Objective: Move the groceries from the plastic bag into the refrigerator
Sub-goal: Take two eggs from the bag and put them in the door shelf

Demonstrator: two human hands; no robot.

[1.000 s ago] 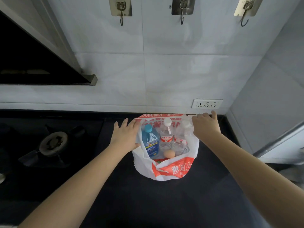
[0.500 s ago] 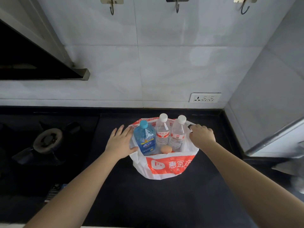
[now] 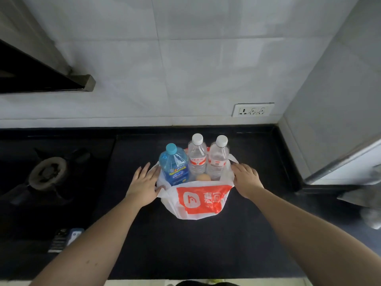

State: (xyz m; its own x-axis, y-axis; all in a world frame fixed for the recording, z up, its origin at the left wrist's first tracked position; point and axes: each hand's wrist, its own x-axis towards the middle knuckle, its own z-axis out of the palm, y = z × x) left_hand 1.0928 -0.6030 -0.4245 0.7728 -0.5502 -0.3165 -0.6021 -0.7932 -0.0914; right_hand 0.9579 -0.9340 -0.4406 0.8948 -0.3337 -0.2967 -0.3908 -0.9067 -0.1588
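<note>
A white and orange plastic bag (image 3: pixel 198 201) sits on the black counter, its rim pushed down. Inside stand a blue bottle (image 3: pixel 174 166) with a light blue cap, and two clear water bottles with white caps, one (image 3: pixel 197 156) in the middle and one (image 3: pixel 218 159) on the right. A brown egg (image 3: pixel 203 177) lies in front of them. My left hand (image 3: pixel 143 184) presses the bag's left rim, thumb on the plastic. My right hand (image 3: pixel 245 179) holds the bag's right rim, fingers curled on it.
A gas burner (image 3: pixel 48 172) sits on the stove at the left. A range hood (image 3: pixel 41 75) hangs above it. A wall socket (image 3: pixel 252 109) is behind the bag. A grey panel and a metal edge (image 3: pixel 342 159) rise at the right. A small dark object (image 3: pixel 66 238) lies near the stove front.
Both hands slid down the bag's sides, lowering the rim, and the bottles stand further out of the bag. The view tilted downward.
</note>
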